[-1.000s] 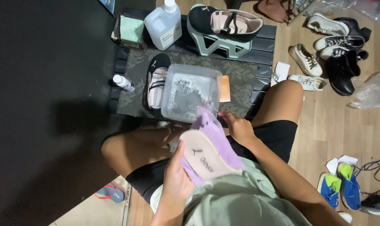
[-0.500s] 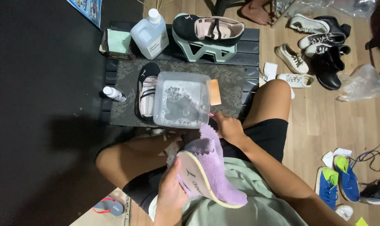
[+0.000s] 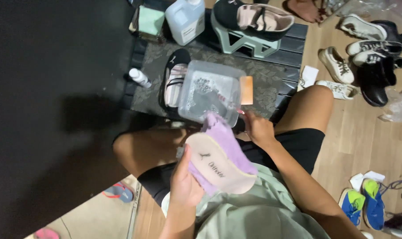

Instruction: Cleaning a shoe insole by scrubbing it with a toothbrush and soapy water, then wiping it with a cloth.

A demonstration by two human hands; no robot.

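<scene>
while left hand (image 3: 185,186) grips insole (image 3: 218,166), right hand (image 3: 258,129) beside tub (image 3: 209,90)

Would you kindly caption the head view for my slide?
Left hand holds an insole on purple cloth; right hand reaches a water tub.

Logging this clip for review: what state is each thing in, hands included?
Left hand: gripping the insole with purple cloth.
Insole: held up, wrapped partly in the purple cloth.
Right hand: closed on a small tool, at the tub's edge.
Clear tub: open, some water inside.
White jug: upright.
Black shoe: resting on a green stand.
</scene>
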